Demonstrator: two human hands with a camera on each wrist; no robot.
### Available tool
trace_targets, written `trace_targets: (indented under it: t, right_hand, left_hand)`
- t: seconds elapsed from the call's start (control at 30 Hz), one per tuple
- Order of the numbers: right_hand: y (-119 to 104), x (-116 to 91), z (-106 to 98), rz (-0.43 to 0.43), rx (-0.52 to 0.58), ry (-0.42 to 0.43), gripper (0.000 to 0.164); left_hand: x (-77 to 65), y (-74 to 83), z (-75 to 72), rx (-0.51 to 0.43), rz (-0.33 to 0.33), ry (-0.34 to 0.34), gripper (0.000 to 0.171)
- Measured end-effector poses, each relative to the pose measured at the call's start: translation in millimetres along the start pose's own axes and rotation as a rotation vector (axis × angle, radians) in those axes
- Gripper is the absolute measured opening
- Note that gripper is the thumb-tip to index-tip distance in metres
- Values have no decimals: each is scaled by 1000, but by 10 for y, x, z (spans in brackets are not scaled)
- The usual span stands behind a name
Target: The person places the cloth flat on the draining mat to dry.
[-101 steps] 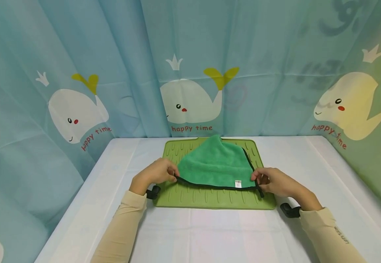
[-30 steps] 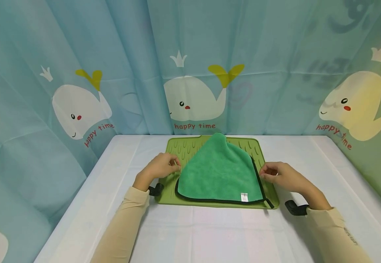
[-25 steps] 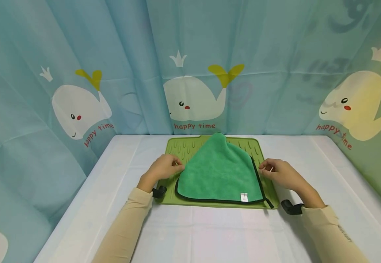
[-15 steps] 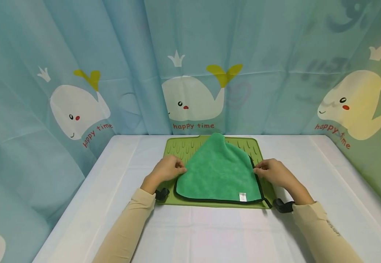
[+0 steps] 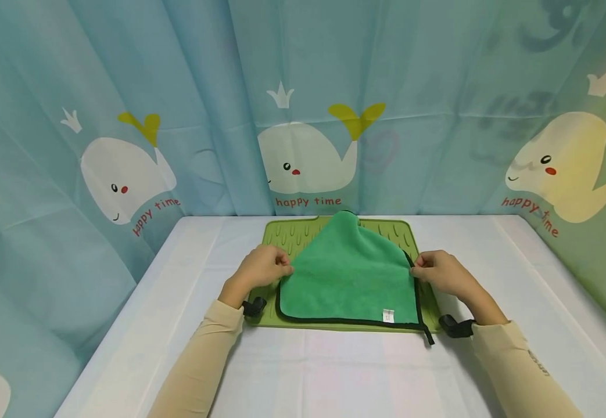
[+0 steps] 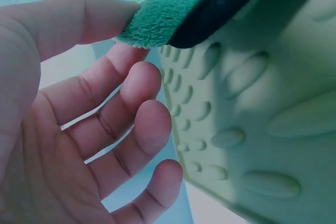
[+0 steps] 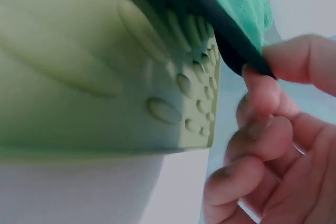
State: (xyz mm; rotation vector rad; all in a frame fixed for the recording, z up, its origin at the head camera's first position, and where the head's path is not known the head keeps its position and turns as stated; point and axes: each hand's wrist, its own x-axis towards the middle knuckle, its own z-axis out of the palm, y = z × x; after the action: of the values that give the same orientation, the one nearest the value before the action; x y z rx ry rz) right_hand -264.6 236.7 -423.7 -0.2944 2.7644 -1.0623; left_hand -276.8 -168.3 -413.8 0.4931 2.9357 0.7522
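Green plush cloth [image 5: 352, 284] with a black border lies folded in the middle of the frame, over a lighter green mat [image 5: 268, 316], which has raised oval bumps. Its upper part rises to a rounded peak at the top edge of the mat. The left hand [image 5: 262, 267], at centre left, pinches the cloth between thumb and forefinger; the left wrist view shows its other fingers spread and slightly bent below. The right hand [image 5: 445, 273], at centre right, holds the black border between thumb and forefinger, and its remaining fingers are curled. A small white label [image 5: 388, 316] is near the lower right corner of the cloth, and from this corner a black loop [image 5: 429, 335] hangs past the mat. White table [image 5: 355, 377] fills the lower frame, and a blue curtain [image 5: 203, 87] with whales is behind.
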Motion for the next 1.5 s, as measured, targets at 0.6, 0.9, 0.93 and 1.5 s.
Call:
trace_targets:
  t: [0.6, 0.9, 0.93, 1.5]
  right_hand:
    - [51, -38, 31, -53, -9, -268, 19]
    - [44, -29, 45, -26, -7, -157, 22]
    - [46, -24, 50, -20, 0, -139, 24]
    - [40, -54, -81, -7, 14, -43, 22]
  left_hand:
    - [21, 51, 108, -99, 90, -174, 46]
    - [16, 86, 186, -39, 3, -139, 24]
    - [15, 98, 187, -37, 2, -139, 25]
    - [-6, 120, 54, -29, -40, 60, 16]
